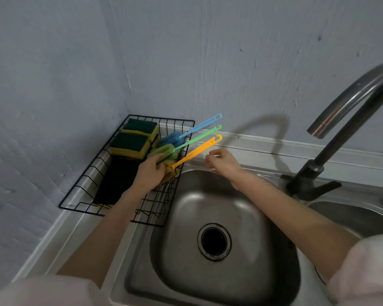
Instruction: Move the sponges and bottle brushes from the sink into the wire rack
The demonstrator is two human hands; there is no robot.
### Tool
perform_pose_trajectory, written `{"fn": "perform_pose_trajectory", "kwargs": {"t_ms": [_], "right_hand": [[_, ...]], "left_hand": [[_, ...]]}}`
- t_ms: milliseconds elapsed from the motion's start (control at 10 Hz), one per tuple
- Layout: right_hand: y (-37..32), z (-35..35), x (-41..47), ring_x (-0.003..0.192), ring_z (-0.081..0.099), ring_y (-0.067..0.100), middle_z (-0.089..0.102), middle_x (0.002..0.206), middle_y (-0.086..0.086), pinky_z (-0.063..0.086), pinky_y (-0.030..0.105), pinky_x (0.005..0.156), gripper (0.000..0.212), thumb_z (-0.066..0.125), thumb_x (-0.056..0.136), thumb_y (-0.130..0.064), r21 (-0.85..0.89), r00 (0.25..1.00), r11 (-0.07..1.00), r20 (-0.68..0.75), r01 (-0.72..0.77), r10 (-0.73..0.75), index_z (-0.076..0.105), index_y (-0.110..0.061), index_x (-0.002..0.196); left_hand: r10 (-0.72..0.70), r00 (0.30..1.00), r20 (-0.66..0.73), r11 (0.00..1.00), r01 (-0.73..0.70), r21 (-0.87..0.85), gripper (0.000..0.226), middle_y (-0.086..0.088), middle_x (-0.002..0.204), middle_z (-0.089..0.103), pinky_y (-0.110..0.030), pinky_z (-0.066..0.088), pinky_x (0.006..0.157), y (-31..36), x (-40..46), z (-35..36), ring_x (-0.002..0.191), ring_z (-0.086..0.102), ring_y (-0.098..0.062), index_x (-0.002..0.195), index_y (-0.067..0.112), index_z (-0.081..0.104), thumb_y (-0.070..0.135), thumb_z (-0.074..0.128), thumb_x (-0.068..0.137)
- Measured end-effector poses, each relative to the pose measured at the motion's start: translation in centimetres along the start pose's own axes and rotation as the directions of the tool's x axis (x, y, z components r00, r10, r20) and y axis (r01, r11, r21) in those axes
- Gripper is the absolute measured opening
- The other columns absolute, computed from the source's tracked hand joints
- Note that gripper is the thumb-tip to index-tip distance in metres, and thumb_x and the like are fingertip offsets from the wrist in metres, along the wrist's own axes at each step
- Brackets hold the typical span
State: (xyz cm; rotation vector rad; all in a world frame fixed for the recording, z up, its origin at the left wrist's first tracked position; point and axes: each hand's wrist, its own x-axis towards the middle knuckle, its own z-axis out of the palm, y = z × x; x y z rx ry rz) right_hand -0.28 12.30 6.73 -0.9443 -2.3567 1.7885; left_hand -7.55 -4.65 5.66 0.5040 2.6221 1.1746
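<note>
**Head view: brushes and sponges sitting in the rack, basin bare**

Head view is showing the steel sink [248, 208] filling the lower middle, its drain [214, 241] lying at about 6 o'clock from the hands. The dark faucet [341, 120] is arching over from 3 o'clock. The black wire rack [80, 191] is standing on the counter at 9 o'clock from the basin, tucked into the wall corner.

Inside the rack, two yellow-and-green sponges [131, 144] are lying side by side at its far end, around 12 o'clock. Three bottle brushes are resting with heads in the rack and handles poking out over its rim toward 2 o'clock: the blue brush [199, 127] farthest, the green brush [197, 136] next, the orange brush [197, 150] nearest.

The left hand [150, 171] is curling its fingers around the foam head of the orange brush (partly hiding it). The right hand [221, 162] is hovering just off the orange handle's tip, fingers loosely bent and holding nothing.
</note>
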Motion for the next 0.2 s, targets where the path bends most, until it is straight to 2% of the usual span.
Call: {"fn": "perform_pose_trajectory", "kwargs": {"t_ms": [100,200], "right_hand": [[-1.2,-1.8,-2.1,0.128,0.046,0.028,0.046,0.140,0.014,0.034,0.031,0.106,0.055,0.048,0.091,-0.027,-0.326,0.999,0.944,-0.007,0.045,-0.050,0.033,-0.007,0.140],[-1.8,-2.9,-3.4,0.138,0.033,0.029,0.033,0.150,0.015,0.029,0.029,0.108,0.063,0.047,0.092,-0.025,-0.427,0.994,0.900,-0.027,0.084,-0.105,0.021,-0.004,0.145]], "left_hand": [[0.104,0.994,-0.040,0.993,-0.101,0.057,0.041,-0.014,0.132,0.053,-0.025,0.039,0.085,2.3,-0.8,-1.0,0.114,0.053,-0.027,0.133,0.011,0.042,0.010,0.041,0.092],[0.172,0.984,-0.035,0.979,-0.167,0.120,0.041,-0.014,0.131,0.053,-0.033,0.042,0.091,3.8,-1.3,-1.6,0.112,0.054,-0.029,0.133,0.010,0.041,0.013,0.041,0.092]]}}
